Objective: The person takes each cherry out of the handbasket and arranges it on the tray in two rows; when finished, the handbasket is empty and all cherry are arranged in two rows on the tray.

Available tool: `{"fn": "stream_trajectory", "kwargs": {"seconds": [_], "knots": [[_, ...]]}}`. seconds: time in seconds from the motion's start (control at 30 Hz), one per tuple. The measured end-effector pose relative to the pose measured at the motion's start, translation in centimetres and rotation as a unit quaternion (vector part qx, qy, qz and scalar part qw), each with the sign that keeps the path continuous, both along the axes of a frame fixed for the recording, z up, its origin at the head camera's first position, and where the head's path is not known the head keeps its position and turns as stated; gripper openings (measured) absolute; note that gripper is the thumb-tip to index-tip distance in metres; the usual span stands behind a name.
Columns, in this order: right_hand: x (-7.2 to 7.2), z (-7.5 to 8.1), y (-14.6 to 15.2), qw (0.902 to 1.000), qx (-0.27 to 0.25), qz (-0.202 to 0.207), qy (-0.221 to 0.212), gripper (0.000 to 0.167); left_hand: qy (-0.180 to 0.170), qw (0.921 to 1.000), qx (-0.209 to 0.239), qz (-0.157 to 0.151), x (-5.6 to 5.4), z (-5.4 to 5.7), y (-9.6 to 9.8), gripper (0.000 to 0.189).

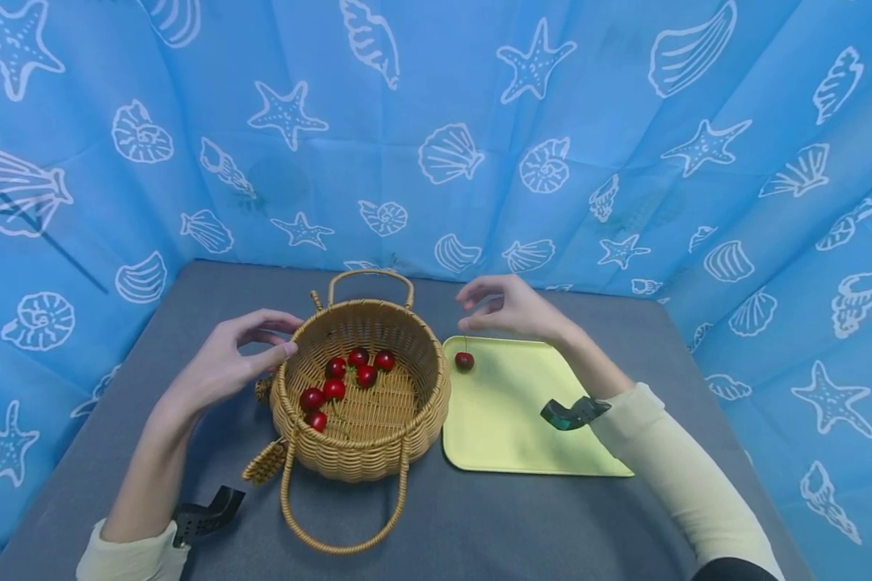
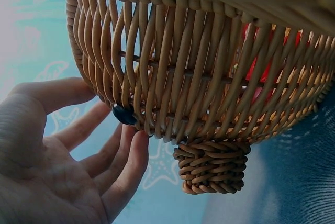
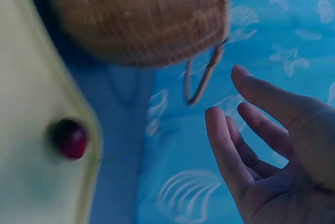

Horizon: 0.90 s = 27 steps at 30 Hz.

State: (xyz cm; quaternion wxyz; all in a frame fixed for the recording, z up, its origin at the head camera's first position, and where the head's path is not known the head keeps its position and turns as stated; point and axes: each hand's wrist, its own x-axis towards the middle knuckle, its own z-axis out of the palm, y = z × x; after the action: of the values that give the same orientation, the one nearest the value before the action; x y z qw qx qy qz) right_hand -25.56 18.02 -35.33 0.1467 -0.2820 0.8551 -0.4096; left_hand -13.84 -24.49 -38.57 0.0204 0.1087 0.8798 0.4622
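Observation:
A round wicker basket (image 1: 429, 420) holds several dark red cherries (image 1: 366, 376), gathered toward its left side. My left hand (image 1: 228, 359) is at the basket's left rim; in the left wrist view its fingertips (image 2: 137, 143) meet the woven outer wall beside a dark round knob (image 2: 124, 114). My right hand (image 1: 512, 307) hovers over the far edge of a pale yellow tray (image 1: 523, 436), fingers loosely bent and nothing between them. A single stemmed cherry (image 1: 464, 361) lies near the tray's far left corner, just below that hand; it also shows in the right wrist view.
One basket handle (image 1: 371, 273) stands up at the far side, while the other handle (image 1: 345, 551) lies toward me on the grey table (image 1: 480, 524). A woven tab (image 1: 265, 462) sticks out at the basket's left. Blue seashell-patterned curtains (image 1: 436, 97) surround the table.

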Motion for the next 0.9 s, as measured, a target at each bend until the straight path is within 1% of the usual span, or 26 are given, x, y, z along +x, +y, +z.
{"fn": "stream_trajectory", "kwargs": {"seconds": [0.13,0.27,0.4,0.5,0.6,0.77,0.83,0.9], "knots": [[0.2,1.8,-2.0,0.9996,-0.016,0.023,0.004,0.041,0.001,1.0000,0.001,0.000,0.0,0.0,0.0,0.040],[0.6,3.3,-4.3,0.9984,-0.032,0.047,-0.002,0.041,-0.001,1.0000,0.000,-0.001,0.1,0.0,0.0,0.040],[0.9,4.4,-6.5,0.9965,-0.036,0.074,-0.013,0.040,-0.001,1.0000,-0.001,-0.003,0.0,-0.1,0.0,0.040],[0.9,5.0,-8.2,0.9938,-0.029,0.106,-0.017,0.037,-0.002,1.0000,0.000,-0.002,0.0,-0.1,0.0,0.040],[0.8,5.7,-10.0,0.9892,-0.019,0.145,-0.010,0.036,-0.002,1.0000,0.000,0.000,0.0,-0.2,-0.1,0.040],[0.8,6.7,-13.5,0.9787,0.002,0.205,-0.013,0.035,-0.004,1.0000,0.003,-0.002,-0.1,-0.2,-0.1,0.040],[0.7,6.8,-14.9,0.9725,0.017,0.231,-0.023,0.033,-0.003,1.0000,0.003,-0.004,-0.1,-0.2,-0.1,0.040],[0.6,6.7,-16.2,0.9637,0.034,0.262,-0.035,0.032,-0.001,1.0000,0.002,-0.005,-0.1,-0.2,-0.1,0.040]]}}
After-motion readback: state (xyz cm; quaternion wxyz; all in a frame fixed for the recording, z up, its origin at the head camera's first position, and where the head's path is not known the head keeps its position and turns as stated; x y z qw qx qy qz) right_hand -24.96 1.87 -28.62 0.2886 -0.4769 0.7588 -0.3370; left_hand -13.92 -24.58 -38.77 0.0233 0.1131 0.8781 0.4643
